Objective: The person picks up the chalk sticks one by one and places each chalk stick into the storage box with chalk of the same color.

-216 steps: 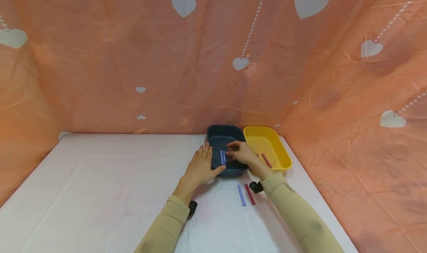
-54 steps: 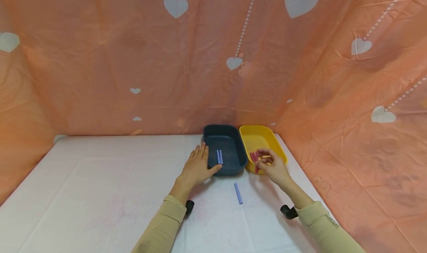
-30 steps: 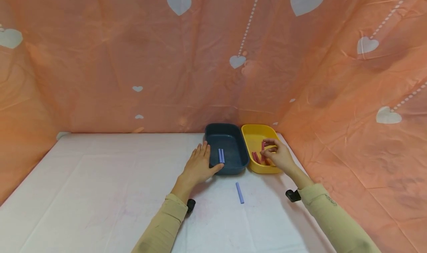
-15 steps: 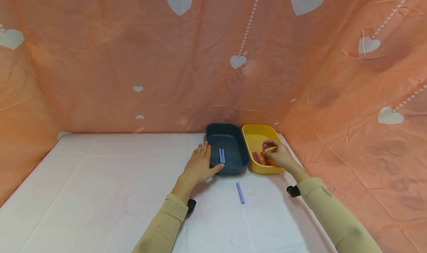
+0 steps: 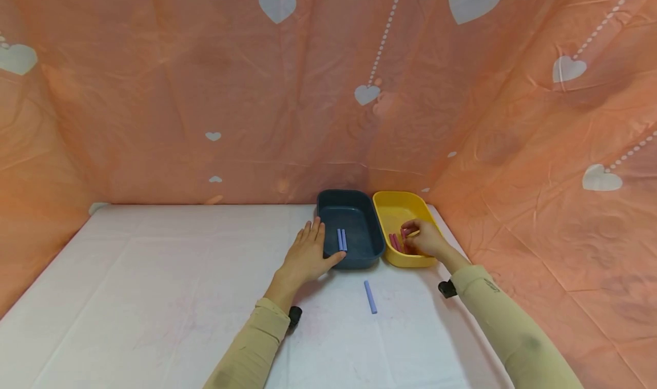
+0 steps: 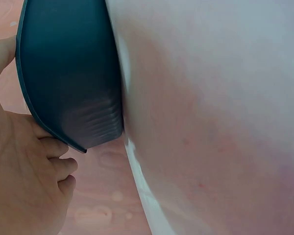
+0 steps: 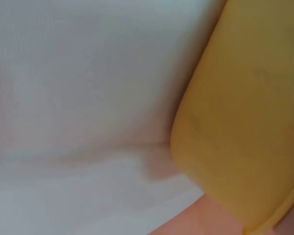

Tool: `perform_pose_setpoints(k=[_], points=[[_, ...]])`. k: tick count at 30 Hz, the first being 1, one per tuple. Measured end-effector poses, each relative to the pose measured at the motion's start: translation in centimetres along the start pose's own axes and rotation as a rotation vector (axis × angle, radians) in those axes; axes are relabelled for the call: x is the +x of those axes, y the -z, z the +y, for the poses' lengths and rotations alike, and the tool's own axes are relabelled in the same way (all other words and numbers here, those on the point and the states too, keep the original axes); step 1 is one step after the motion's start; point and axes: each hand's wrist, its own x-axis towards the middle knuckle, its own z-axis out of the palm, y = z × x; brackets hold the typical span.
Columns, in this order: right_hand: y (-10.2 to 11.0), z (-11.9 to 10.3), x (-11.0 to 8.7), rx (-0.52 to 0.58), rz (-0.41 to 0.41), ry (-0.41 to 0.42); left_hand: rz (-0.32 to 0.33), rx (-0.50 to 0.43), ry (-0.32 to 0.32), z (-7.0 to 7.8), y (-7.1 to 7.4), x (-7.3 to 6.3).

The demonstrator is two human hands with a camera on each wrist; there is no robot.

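Observation:
In the head view my left hand (image 5: 304, 258) rests with straight fingers along the left rim of a dark blue tray (image 5: 363, 223), its thumb at the front rim. The left wrist view shows fingertips at the rim of the same tray (image 6: 68, 73). Two blue chalk sticks (image 5: 341, 240) lie side by side inside it. To the right is a yellow tray (image 5: 394, 209), where my right hand (image 5: 427, 240) reaches in low and pinches a red chalk stick (image 5: 404, 233), partly hidden by the fingers. Other red chalk sticks (image 5: 394, 242) lie just left of those fingertips.
One blue chalk stick (image 5: 370, 297) lies on the white tabletop (image 5: 169, 286) in front of the trays. An orange curtain with white hearts (image 5: 308, 121) hangs behind the table and along both sides. The two trays stand side by side near the back right corner.
The red chalk stick that lay on the table is gone from there. My right hand, moved from the dark tray to the yellow one, has just lowered a red stick. The left hand stays put.

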Motion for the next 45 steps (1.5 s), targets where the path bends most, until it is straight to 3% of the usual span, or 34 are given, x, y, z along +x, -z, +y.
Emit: perform_pose_setpoints(k=[22,38,45], points=[[-0.95,-0.37,0.57,-0.214,0.006,0.017,-0.003,0.014,-0.003,-0.07,0.04,0.02],[-0.86,-0.46,0.35,-0.189,0.011,0.008,-0.001,-0.001,-0.007,0.00,0.18,-0.06],[-0.82,-0.35,0.12,-0.127,0.032,0.001,0.007,-0.001,-0.011,-0.11,-0.02,-0.01]])
